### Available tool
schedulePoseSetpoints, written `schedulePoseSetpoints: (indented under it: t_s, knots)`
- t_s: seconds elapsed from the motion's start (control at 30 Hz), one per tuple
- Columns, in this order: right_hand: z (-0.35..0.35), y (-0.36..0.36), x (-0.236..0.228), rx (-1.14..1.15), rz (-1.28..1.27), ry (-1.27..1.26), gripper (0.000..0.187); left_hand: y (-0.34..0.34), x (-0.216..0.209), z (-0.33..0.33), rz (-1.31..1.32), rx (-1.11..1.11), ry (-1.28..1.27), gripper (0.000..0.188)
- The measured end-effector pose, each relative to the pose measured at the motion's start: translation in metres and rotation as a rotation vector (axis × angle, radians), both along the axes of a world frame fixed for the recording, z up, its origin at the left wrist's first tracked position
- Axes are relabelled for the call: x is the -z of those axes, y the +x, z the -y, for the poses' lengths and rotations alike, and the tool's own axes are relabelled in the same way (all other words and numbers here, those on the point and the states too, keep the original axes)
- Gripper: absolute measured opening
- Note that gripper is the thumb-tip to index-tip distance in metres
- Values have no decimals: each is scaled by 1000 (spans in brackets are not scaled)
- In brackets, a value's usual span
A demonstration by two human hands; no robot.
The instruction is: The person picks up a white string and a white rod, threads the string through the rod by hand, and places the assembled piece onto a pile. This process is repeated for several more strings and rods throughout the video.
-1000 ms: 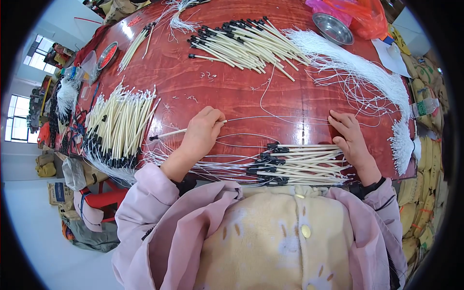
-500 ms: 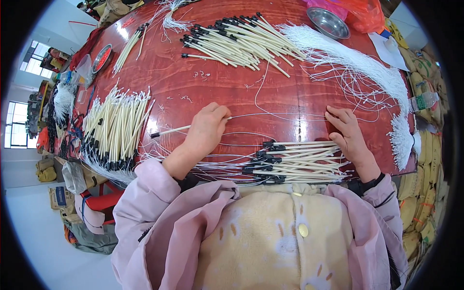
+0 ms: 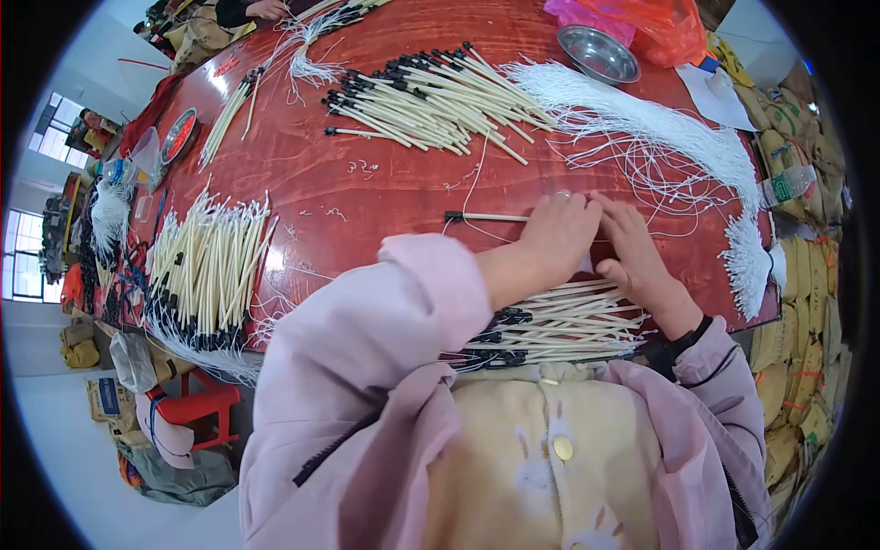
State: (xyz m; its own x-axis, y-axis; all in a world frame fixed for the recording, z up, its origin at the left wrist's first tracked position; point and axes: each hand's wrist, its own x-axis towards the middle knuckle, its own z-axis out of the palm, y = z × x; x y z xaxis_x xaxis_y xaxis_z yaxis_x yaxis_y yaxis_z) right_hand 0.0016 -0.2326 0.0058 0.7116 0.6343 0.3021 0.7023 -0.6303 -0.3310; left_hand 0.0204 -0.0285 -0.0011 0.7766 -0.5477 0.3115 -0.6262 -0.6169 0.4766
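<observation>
My left hand [image 3: 561, 240] is closed over one end of a cream rod [image 3: 502, 217] with a black tip, which points left across the table. A thin white string [image 3: 469, 197] loops by the black tip. My right hand [image 3: 640, 252] meets the left hand's fingertips, its fingers stretched out and the thumb apart from them. Whatever lies between the fingertips of the two hands is hidden. Below both hands, close to my body, lies a pile of cream rods [image 3: 587, 316] with black ends on the left; my left forearm covers part of it.
A red table [image 3: 385, 197] carries an upper pile of black-tipped rods [image 3: 440, 101], a left bundle of rods [image 3: 211, 266] and a long hank of white string [image 3: 642, 124]. A metal bowl [image 3: 596, 55] is at the back. Another person's hand [image 3: 269, 9] shows at the far edge.
My left hand has moved right with the cream rod, up against my right hand. The right hand has shifted only slightly. Another person's hand has come into view at the far edge.
</observation>
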Motion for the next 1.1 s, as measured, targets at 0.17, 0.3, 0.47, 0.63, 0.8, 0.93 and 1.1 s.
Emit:
schedulePoseSetpoints:
  t_s: [0.17, 0.3, 0.47, 0.63, 0.8, 0.93, 1.1]
  knots:
    - [-2, 14, -15, 91, -17, 26, 61, -27, -48, -75, 81, -29, 113, 27]
    - [-19, 20, -21, 76, 4, -41, 43, -24, -42, -142, -31, -396, 34, 18]
    - [-42, 36, -4, 14, 21, -73, 25, -22, -8, -149, -242, -458, 6, 13]
    - [-56, 39, -2, -67, 147, -72, 16, -18, 7, -146, -154, -414, 170, 16]
    - [-39, 32, -34, -59, 170, -4, 17, -19, -7, -179, -128, -399, -36, 21]
    - [-30, 20, -62, -45, 174, 52, 19, -43, -58, -166, -475, -406, -483, 24]
    - [-43, 7, -64, -78, 194, 102, 21, -67, -85, -150, -917, -259, -610, 29]
